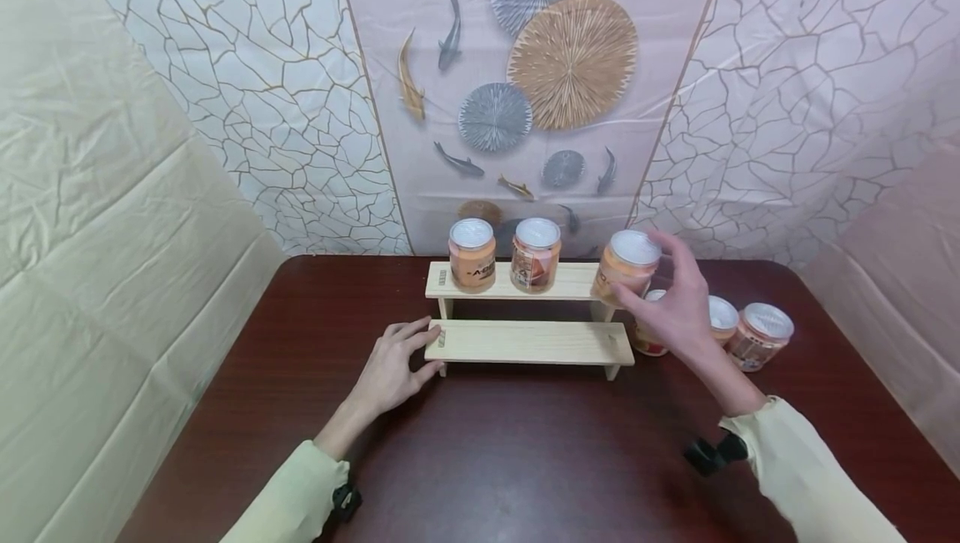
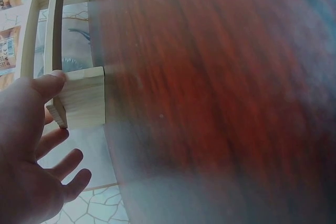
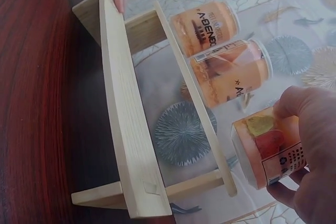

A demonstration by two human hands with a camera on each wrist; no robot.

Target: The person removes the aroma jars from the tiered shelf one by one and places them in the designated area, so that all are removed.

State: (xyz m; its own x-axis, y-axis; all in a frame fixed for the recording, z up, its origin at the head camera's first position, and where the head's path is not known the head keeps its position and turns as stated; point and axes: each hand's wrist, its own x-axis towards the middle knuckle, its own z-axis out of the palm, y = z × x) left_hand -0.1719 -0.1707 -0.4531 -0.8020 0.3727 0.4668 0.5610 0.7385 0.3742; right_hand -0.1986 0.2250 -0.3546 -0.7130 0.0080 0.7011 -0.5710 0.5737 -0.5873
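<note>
A two-step wooden rack (image 1: 528, 341) stands on the dark table. My left hand (image 1: 392, 366) pinches the left end of its lower step, with the thumb at the front edge; in the left wrist view the other fingers spread beside the board end. My right hand (image 1: 675, 301) grips an orange-labelled jar (image 1: 628, 263) with a white lid, thumb on one side and fingers round the other. In the right wrist view this held jar (image 3: 265, 148) is just off the upper step's right end, its base facing the board. Two similar jars (image 1: 472, 258) (image 1: 536, 256) stand upright on the upper step.
Right of the rack, several more jars stand on the table (image 1: 517, 460): one jar (image 1: 651, 341) partly behind my right hand, another jar (image 1: 722, 316) beside my wrist, and a jar (image 1: 761, 339) farthest right. A patterned cloth (image 1: 300, 93) hangs behind the table.
</note>
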